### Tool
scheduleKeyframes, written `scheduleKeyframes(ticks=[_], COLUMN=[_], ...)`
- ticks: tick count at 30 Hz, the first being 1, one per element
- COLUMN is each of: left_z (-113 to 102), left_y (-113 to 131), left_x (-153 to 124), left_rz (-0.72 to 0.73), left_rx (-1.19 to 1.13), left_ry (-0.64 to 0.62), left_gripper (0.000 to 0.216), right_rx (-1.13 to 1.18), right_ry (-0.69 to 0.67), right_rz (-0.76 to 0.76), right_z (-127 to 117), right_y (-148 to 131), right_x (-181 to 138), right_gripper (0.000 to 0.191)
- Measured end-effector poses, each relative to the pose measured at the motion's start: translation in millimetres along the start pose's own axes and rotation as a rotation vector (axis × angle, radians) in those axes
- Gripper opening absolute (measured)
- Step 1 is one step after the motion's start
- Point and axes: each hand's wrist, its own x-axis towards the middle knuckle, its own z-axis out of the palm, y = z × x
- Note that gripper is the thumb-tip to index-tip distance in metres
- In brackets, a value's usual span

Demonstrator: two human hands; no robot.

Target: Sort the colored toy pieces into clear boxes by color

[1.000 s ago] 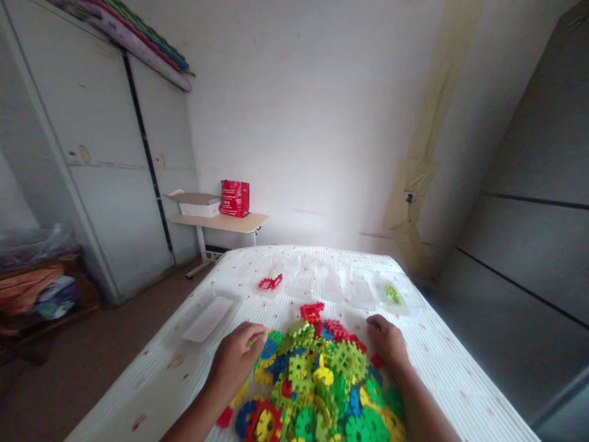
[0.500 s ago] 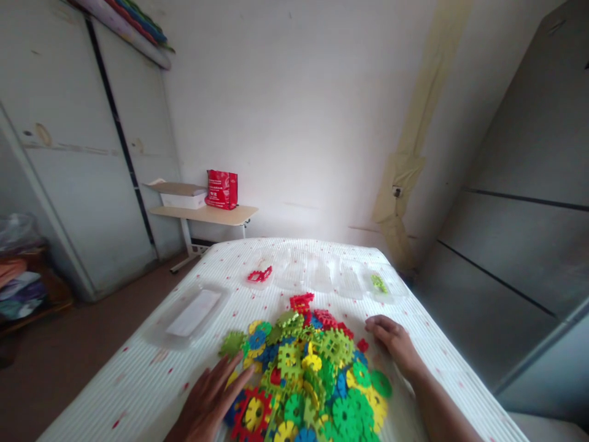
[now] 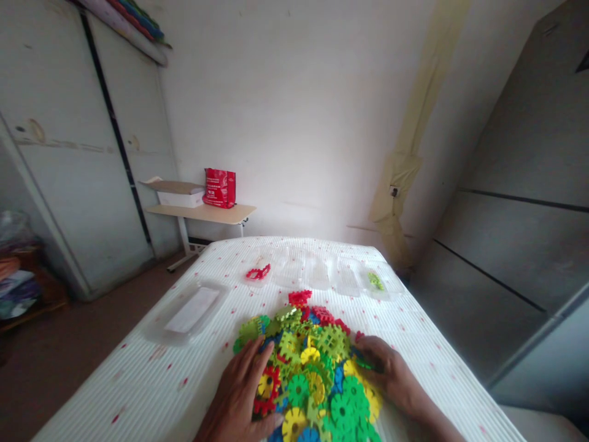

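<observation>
A heap of plastic interlocking pieces (image 3: 317,380), flower-like discs and toothed squares in green, yellow, blue and red, lies on the table in front of me. My left hand (image 3: 242,390) rests against the heap's left side, fingers apart and thumb reaching over the near pieces. Along the right edge, my right hand (image 3: 389,371) touches the pieces with its fingers loosely bent and parted from the thumb. A green disc (image 3: 367,363) shows beside those fingers. Neither hand appears to grip a piece. At the far end of the heap are red pieces (image 3: 300,298).
Beyond the heap stands a row of clear plastic trays (image 3: 317,275); red pieces (image 3: 258,272) and light green pieces (image 3: 375,281) lie in the end ones. A clear lidded-looking container (image 3: 154,328) with a white sheet (image 3: 193,310) sits left on the striped tablecloth (image 3: 124,387).
My left hand has moved right, pressing the heap's left side inward. My right hand has come down and left onto the heap's right edge, covering loose pieces there.
</observation>
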Motion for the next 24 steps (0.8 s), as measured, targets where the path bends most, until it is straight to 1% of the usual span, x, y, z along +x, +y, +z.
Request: scheduleKeyframes(ticks=[3, 6, 10, 13, 15, 17, 19, 22, 24], left_z=[4, 4, 1, -1, -3, -4, -5, -3, 0], left_y=[8, 9, 4, 1, -1, -1, -1, -2, -3], left_x=[11, 15, 12, 8, 7, 6, 5, 4, 3], left_rz=[-0.019, -0.001, -0.005, 0.02, 0.043, 0.046, 0.022, -0.03, -0.062], left_rx=[0.004, -0.013, -0.045, -0.052, -0.049, -0.042, -0.042, -0.065, -0.093], left_ry=[0.067, 0.115, 0.137, 0.152, 0.167, 0.169, 0.161, 0.169, 0.189], left_gripper=[0.089, 0.085, 0.087, 0.09, 0.086, 0.076, 0.066, 0.057, 0.054], right_rx=[-0.007, 0.022, 0.122, 0.229, 0.304, 0.341, 0.329, 0.266, 0.228], right_ry=[0.034, 0.053, 0.145, 0.203, 0.219, 0.184, 0.081, -0.09, -0.145], right_rz=[0.049, 0.067, 0.177, 0.25, 0.282, 0.292, 0.276, 0.239, 0.191], right_z=[-1, -4, -6, -12, -18, -26, -32, -36, -36], right_y=[0, 0, 2, -2, -5, -7, -8, -6, -6], right_x=[5, 5, 5, 4, 1, -3, -8, -13, -13], right_gripper=[0.034, 0.033, 0.035, 0.038, 0.038, 0.039, 0.038, 0.033, 0.03])
